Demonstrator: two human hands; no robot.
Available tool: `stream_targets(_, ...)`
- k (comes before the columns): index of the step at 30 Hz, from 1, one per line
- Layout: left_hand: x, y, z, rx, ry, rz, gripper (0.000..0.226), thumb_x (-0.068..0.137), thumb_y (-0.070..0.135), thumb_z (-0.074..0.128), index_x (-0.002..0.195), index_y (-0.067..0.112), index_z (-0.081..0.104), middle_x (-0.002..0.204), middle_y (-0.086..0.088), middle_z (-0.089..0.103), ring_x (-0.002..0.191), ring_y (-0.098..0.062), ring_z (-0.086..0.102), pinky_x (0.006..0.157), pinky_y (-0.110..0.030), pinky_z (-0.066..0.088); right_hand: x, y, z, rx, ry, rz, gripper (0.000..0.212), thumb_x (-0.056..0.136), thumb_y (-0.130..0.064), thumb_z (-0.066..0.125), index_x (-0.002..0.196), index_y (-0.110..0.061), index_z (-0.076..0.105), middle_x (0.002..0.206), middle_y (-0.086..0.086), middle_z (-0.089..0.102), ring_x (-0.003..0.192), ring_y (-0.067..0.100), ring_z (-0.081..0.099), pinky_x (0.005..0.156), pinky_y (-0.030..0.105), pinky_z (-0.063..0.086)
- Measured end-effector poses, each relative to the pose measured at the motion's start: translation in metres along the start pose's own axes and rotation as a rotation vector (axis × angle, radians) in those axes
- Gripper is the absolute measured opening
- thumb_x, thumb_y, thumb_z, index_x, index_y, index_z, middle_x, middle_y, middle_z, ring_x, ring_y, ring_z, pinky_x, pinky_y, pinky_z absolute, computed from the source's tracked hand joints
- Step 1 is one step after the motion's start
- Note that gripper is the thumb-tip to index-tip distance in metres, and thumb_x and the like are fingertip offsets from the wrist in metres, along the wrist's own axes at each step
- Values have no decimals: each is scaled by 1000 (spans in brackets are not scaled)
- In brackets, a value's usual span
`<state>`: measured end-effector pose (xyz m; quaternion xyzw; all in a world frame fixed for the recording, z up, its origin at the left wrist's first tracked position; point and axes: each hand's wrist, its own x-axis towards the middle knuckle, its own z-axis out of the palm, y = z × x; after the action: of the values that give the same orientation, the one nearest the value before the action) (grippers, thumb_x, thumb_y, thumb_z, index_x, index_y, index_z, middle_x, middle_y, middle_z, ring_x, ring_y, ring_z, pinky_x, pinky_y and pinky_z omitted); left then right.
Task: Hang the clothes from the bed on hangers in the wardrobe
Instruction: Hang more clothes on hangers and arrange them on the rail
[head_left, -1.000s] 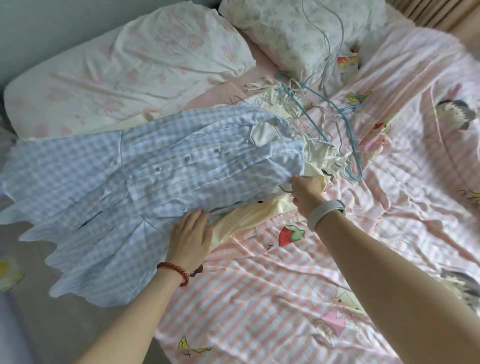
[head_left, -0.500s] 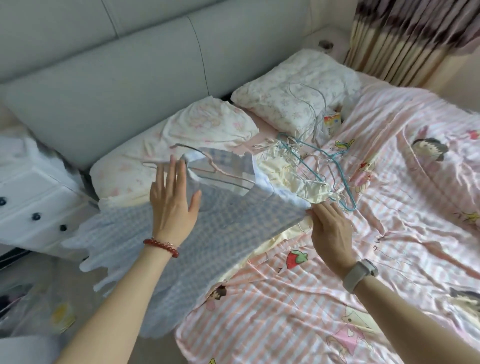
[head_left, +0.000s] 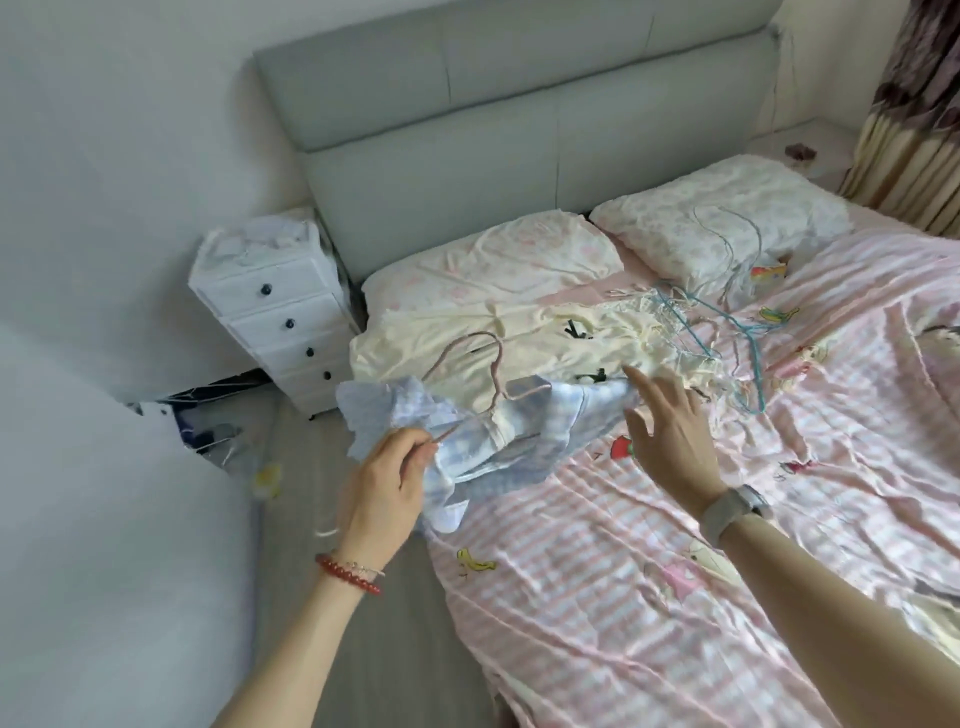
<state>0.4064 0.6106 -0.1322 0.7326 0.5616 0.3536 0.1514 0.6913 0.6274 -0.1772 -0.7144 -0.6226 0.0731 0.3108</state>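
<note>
Now | left hand (head_left: 387, 486) grips blue gingham garment (head_left: 498, 441) (hanger (head_left: 480, 374) half buried) | right hand (head_left: 670, 431) spread, empty

shirt (head_left: 498, 436) blue-white gingham | hanger (head_left: 496, 374) pink | bedsheet (head_left: 649, 597) pink-white stripes

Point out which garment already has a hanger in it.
The blue checked garment, gripped by the left hand, carries the pink hanger. The cream garment lies flat on the bed without one.
</note>
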Motion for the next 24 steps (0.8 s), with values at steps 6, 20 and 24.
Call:
stream_targets(6, -137, 3, -71, -143, -55, -224, 16, 89, 1, 53, 82, 14, 59, 71, 10, 54, 64, 5, 49, 61, -7, 36, -77, -76, 10, -24, -87, -475, 27, 86, -25, 48, 102, -10, 64, 113, 11, 62, 111, 32, 55, 98, 50, 32)
stream_targets(20, -431, -51, -190, 68, 364, -752, 10, 92, 5, 51, 83, 6, 56, 78, -1, 55, 72, -18, 50, 67, -27, 37, -282, -238, 25, 21, -674, -1156, 25, 88, -31, 50, 85, -13, 67, 62, 2, 65, 52, 22, 62, 42, 21, 41)
stream_targets(24, -512, -53, -241, 235, 657, -824, 14, 92, 1, 48, 81, 4, 57, 76, -6, 57, 72, -23, 52, 67, -33, 39, -353, -312, 31, 125, -754, -1299, 20, 86, -23, 51, 83, -9, 65, 57, 1, 63, 46, 24, 59, 39, 18, 36)
